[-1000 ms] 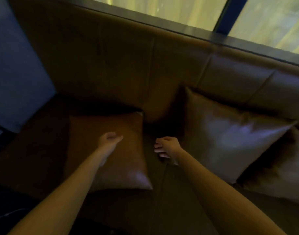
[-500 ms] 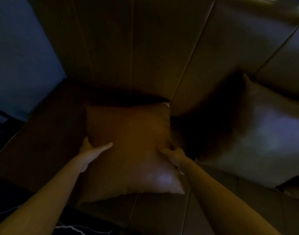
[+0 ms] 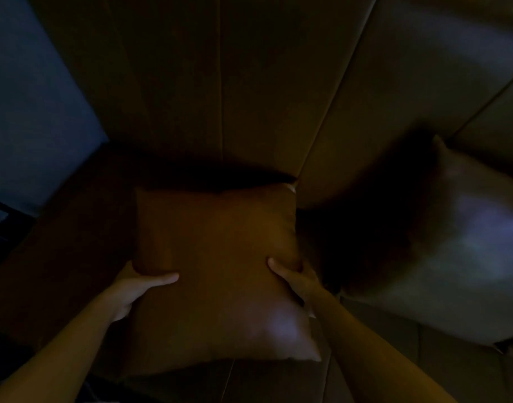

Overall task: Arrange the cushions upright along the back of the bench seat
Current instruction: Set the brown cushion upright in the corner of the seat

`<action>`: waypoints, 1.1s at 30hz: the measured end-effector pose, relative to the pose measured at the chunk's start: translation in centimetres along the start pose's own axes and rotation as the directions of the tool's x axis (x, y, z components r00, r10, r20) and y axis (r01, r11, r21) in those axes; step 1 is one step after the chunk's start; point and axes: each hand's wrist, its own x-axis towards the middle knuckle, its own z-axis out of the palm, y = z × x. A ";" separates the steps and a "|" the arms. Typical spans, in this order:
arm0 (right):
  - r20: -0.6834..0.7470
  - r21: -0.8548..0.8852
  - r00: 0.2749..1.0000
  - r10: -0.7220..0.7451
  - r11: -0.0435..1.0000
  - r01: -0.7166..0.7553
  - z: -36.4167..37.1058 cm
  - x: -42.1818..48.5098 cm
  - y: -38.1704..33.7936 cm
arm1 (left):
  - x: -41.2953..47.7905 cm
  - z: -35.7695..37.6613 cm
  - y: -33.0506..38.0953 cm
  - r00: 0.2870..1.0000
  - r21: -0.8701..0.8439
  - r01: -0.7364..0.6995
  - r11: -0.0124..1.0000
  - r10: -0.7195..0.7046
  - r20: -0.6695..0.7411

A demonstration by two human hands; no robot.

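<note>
Both hands, left hand (image 3: 133, 289) and right hand (image 3: 293, 279), grip the square brown leather-look cushion (image 3: 217, 257) at its side edges, thumbs on top. It lies flat on the surface (image 3: 60, 257). We judge it light, soft, slick-skinned; edge holds suit.

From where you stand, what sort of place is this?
Probably a lounge or restaurant booth, though it is too dim to be sure. A padded brown backrest with stitched seams runs along a bench, and two hands grip a brown cushion, with a paler cushion to its right.
</note>
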 end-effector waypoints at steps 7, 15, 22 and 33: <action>-0.025 0.109 0.981 -0.190 0.975 0.192 -3.1 -2.6 -3.0 | -2.2 2.3 5.6 0.987 0.001 -0.156 0.988 0.156 0.033; -0.109 0.179 0.949 -0.296 0.933 0.311 -7.6 -2.7 -7.2 | -0.6 6.4 12.8 0.944 0.014 -0.322 0.947 0.320 0.085; -0.147 0.093 0.961 -0.233 0.964 0.248 -7.9 -0.2 -6.8 | 2.8 9.1 13.7 0.940 0.013 -0.334 0.943 0.332 0.077; -0.191 -0.025 0.956 -0.224 0.974 0.224 -7.9 0.0 -7.5 | 3.4 9.6 13.8 0.954 0.055 -0.299 0.953 0.297 0.041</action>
